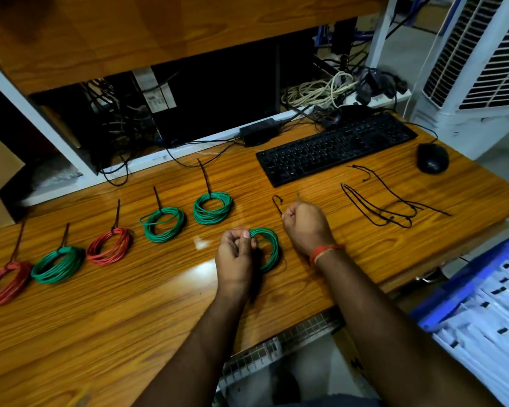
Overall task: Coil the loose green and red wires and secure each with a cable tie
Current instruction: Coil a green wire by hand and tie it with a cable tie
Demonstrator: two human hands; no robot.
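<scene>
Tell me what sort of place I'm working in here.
Probably an office or IT workstation desk: a black keyboard and mouse on the wooden desk, with tangled cables behind.

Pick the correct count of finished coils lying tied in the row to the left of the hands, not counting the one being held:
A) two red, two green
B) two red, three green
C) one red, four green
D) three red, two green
B: from the left the row runs red coil, green coil, red coil, green coil, green coil, each with a black tie sticking up.
</scene>
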